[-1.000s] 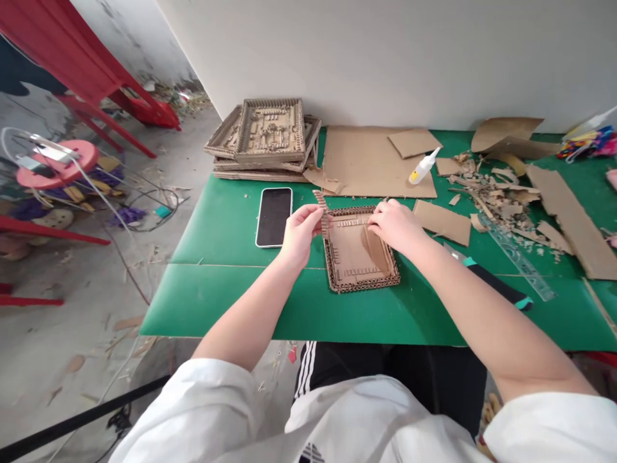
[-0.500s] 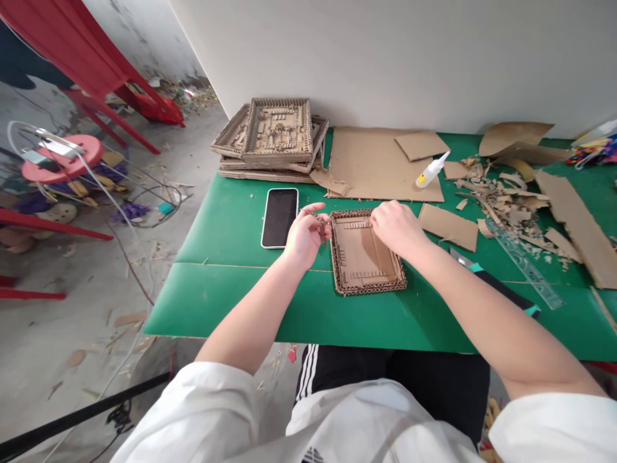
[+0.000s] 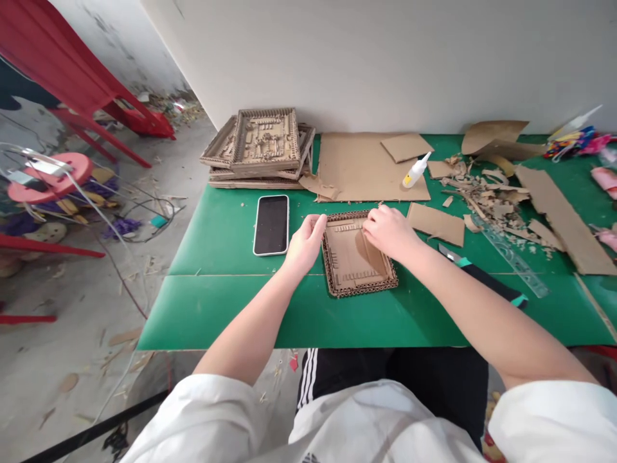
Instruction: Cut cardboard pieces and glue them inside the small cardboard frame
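Observation:
A small cardboard frame with a corrugated rim lies on the green mat in front of me. My left hand presses against the frame's left rim, fingers together. My right hand rests over the frame's upper right, fingers curled, fingertips on a darker cardboard piece lying inside it. Whether a strip lies under my left fingers is hidden.
A black phone lies left of the frame. A stack of finished cardboard frames stands at the back. A cardboard sheet, a glue bottle, scraps, a clear ruler and a cutter lie to the right.
My left hand held a corrugated strip upright a second ago; it has since lowered to the frame's left rim and the strip is out of sight. My right hand stayed on the frame.

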Demonstrator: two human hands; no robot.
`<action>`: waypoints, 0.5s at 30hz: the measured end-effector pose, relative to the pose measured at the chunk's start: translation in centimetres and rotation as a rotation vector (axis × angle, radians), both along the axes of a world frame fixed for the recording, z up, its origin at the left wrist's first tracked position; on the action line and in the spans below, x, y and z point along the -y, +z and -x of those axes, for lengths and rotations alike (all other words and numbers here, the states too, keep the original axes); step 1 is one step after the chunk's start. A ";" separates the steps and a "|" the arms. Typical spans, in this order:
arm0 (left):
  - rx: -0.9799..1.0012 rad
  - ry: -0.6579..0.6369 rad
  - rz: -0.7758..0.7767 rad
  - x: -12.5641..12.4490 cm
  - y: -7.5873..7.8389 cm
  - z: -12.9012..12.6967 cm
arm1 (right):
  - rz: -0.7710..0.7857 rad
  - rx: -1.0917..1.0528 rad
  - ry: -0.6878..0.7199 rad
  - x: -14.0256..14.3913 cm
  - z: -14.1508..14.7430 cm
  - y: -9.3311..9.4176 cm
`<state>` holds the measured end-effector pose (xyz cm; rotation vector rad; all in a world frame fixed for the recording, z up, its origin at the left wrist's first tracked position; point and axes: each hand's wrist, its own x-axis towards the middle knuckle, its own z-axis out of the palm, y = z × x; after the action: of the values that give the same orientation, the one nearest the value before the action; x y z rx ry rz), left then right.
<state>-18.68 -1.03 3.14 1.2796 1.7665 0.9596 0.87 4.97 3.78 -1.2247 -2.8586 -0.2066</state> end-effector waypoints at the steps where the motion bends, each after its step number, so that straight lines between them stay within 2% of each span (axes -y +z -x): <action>1: -0.046 -0.023 0.006 0.1 0.0 0.0 | -0.016 0.042 -0.017 0.3 0.5 -0.1; 6: -0.232 -0.156 0.116 0.3 0.1 -0.1 | -0.071 -0.005 -0.127 2.5 1.5 -0.6; 8: -0.280 -0.189 0.126 0.3 0.0 -0.2 | -0.044 -0.067 -0.168 3.4 1.4 -0.9; 12: -0.341 -0.207 0.121 0.1 -0.2 -0.2 | 0.108 -0.170 -0.219 4.2 0.4 -1.3; 15: -0.361 -0.216 0.121 0.1 -0.3 -0.2 | 0.081 -0.175 -0.245 4.3 -0.3 -1.4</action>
<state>-18.48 -1.12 2.79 1.6007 1.8704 0.5144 1.15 0.64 2.40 -1.5254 -2.5885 0.0124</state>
